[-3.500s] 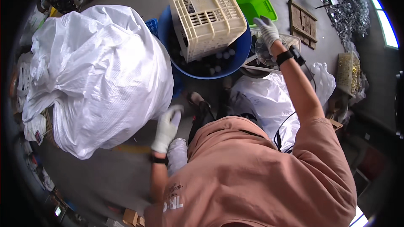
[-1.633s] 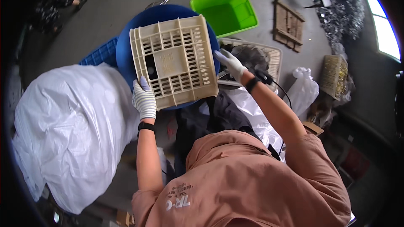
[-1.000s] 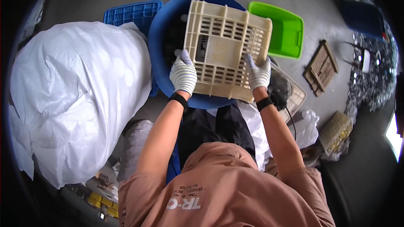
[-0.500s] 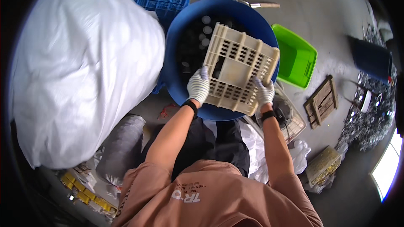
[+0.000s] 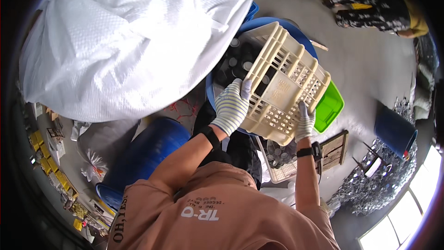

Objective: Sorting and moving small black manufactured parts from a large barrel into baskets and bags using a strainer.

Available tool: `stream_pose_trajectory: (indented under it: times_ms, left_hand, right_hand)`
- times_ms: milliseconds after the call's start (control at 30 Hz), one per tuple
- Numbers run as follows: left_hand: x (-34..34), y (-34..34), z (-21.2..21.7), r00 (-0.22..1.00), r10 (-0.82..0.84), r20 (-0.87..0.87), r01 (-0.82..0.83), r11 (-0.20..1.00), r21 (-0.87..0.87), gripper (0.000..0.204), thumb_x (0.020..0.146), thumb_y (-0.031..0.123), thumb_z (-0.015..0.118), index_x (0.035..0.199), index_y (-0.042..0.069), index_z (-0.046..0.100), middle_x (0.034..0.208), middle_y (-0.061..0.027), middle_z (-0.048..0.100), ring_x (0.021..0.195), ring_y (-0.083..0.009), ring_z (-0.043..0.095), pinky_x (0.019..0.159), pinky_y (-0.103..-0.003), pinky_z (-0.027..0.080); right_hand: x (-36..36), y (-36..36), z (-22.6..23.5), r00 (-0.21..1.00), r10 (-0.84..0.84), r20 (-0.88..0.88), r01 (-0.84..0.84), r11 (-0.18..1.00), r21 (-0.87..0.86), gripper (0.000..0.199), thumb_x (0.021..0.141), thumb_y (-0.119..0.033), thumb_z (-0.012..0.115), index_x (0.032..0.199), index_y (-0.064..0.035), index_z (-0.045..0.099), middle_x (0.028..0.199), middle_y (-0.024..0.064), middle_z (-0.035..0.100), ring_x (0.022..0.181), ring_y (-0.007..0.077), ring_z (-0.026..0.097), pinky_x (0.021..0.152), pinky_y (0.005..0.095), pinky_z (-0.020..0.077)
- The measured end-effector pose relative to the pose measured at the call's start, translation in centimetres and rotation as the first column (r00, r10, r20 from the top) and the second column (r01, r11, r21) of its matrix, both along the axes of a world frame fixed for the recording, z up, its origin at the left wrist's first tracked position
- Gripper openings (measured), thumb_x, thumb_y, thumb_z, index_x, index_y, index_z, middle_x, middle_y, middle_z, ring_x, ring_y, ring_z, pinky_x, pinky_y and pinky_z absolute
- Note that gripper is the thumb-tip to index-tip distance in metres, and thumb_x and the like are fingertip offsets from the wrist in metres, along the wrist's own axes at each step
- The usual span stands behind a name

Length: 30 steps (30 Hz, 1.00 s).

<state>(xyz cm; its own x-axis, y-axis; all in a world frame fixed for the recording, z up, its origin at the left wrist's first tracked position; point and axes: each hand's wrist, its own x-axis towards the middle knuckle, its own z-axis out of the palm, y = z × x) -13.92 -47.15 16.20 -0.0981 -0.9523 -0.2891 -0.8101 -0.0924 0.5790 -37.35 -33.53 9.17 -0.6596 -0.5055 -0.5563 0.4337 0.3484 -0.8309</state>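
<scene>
- Left hand (image 5: 232, 105): striped glove, grasping the cream crate (image 5: 282, 88) at its left side, thumb on the slatted face.
- Right hand (image 5: 305, 122): gloved too, grasping the crate's near right corner.
- Crate: tilted, over the blue tub (image 5: 296, 31); can't tell if they touch.
- Tub: dark pieces with pale round ends (image 5: 235, 60) inside, left of crate.
- White sack (image 5: 129, 41): big, left of tub.
- Green bin (image 5: 329, 106): right of crate, partly hidden.
- Blue barrel (image 5: 148, 157): near left forearm.
</scene>
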Motion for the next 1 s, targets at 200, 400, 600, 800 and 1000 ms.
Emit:
stream_pose_trajectory:
  times_ms: [200,400,600,800,1000]
  left_hand:
    - [-0.2,-0.1,-4.4,1.000,0.014,-0.007,-0.015,0.988,-0.157,0.055,0.101,0.049,0.030,0.091,0.005,0.062,0.082,-0.0206,0.066,0.078,-0.0412,0.063,0.071,-0.050,0.051]
    - [0.1,-1.0,-0.9,0.989,0.065,0.136,-0.065,0.998,-0.002,0.059,0.101,0.052,0.027,0.106,0.005,0.063,0.100,-0.0220,0.067,0.098,-0.0399,0.062,0.086,-0.049,0.049]
    - [-1.2,3.0,1.3,0.991,0.098,0.093,-0.114,0.975,0.190,0.058,0.099,0.054,0.031,0.107,0.007,0.065,0.100,-0.0217,0.066,0.098,-0.0423,0.060,0.084,-0.050,0.048]
    - [2.4,3.8,0.2,0.924,0.285,-0.254,-0.242,0.952,0.186,0.061,0.099,0.055,0.034,0.103,0.003,0.065,0.089,-0.0209,0.068,0.087,-0.0403,0.064,0.078,-0.045,0.050]
    - [1.6,11.0,-0.4,0.704,0.451,-0.549,-0.335,0.892,0.302,0.057,0.101,0.050,0.037,0.100,0.000,0.064,0.087,-0.0214,0.067,0.083,-0.0392,0.064,0.077,-0.042,0.050]
  right_hand:
    - [1.1,-0.6,-3.5,0.993,-0.026,-0.112,0.025,1.000,-0.005,0.052,0.081,-0.009,0.077,0.124,-0.0039,0.046,0.107,0.0072,0.062,0.091,0.0168,0.060,0.080,0.0298,0.0507]
    - [1.6,-2.6,-0.5,0.987,0.057,-0.153,-0.057,0.998,0.008,0.054,0.079,-0.015,0.080,0.119,-0.0004,0.045,0.106,0.0102,0.062,0.092,0.0184,0.060,0.081,0.0319,0.0510]
    - [-3.0,0.6,3.7,0.985,0.166,0.052,-0.172,0.972,0.158,0.048,0.076,-0.013,0.083,0.111,-0.0008,0.052,0.103,0.0107,0.067,0.088,0.0189,0.063,0.078,0.0336,0.0510]
    - [-0.8,-2.2,7.4,0.966,0.199,-0.165,-0.189,0.979,0.076,0.056,0.069,-0.013,0.088,0.110,-0.0006,0.052,0.099,0.0091,0.065,0.084,0.0176,0.060,0.079,0.0323,0.0520]
    - [-2.0,0.5,15.6,0.833,0.359,-0.420,-0.347,0.932,0.108,0.055,0.071,-0.017,0.087,0.111,0.0007,0.053,0.101,0.0091,0.063,0.087,0.0160,0.059,0.080,0.0310,0.0525]
